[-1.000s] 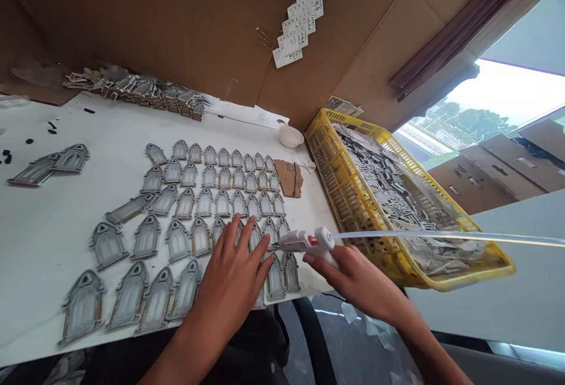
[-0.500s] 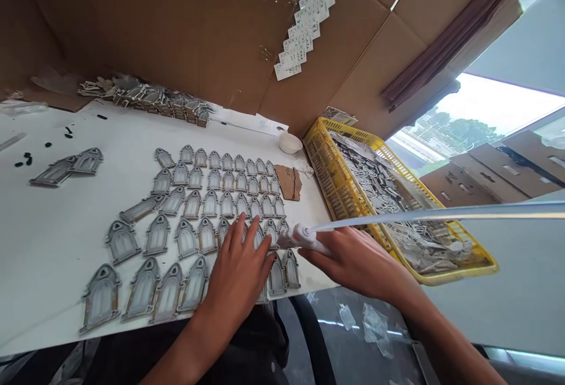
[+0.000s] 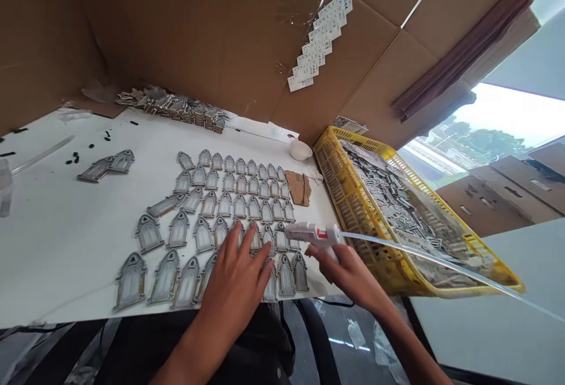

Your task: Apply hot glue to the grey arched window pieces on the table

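My right hand (image 3: 346, 270) grips a white hot glue gun (image 3: 311, 233), its nozzle pointing left over the right end of the rows. A long clear glue stick (image 3: 410, 258) runs out of its back toward the right. My left hand (image 3: 238, 273) lies with fingers spread on the arched window-shaped pieces (image 3: 178, 229), covering some in the two nearest rows. These grey-framed pieces with pale panes lie in several rows on the white table (image 3: 88, 244). Whether the left fingertips press on one piece I cannot tell.
A yellow basket (image 3: 329, 182) full of small grey parts stands at the right. Behind the rows are a white bowl (image 3: 301, 149), a cardboard scrap (image 3: 298, 188) and a stack of frames (image 3: 189, 111). Two pieces (image 3: 106, 165) and black bits lie left; a cardboard wall (image 3: 176, 26) rises behind.
The glue gun has turned more side-on, and its glue stick now slopes down to the right. My left hand stays spread over the pieces. The whole view has shifted.
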A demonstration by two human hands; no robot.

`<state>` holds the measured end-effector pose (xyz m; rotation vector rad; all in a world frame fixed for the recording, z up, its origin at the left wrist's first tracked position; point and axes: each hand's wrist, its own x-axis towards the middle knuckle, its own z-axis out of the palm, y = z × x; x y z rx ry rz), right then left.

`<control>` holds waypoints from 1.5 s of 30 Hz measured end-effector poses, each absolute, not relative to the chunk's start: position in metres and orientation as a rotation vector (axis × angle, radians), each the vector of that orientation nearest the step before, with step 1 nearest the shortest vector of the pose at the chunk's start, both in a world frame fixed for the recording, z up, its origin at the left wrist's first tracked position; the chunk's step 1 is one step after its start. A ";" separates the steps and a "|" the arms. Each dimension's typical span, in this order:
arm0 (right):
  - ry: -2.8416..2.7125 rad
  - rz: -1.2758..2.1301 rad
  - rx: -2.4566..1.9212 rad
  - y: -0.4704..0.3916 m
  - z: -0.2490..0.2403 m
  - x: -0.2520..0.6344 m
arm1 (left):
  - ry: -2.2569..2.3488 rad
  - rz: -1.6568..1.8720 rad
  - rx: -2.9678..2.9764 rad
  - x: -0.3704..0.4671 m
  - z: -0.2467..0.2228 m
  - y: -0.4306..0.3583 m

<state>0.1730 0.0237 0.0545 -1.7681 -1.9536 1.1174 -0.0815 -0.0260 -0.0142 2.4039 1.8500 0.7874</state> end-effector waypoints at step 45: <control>-2.805 0.459 -1.756 0.075 0.131 0.120 | 1.857 0.803 2.345 -0.078 -0.022 -0.025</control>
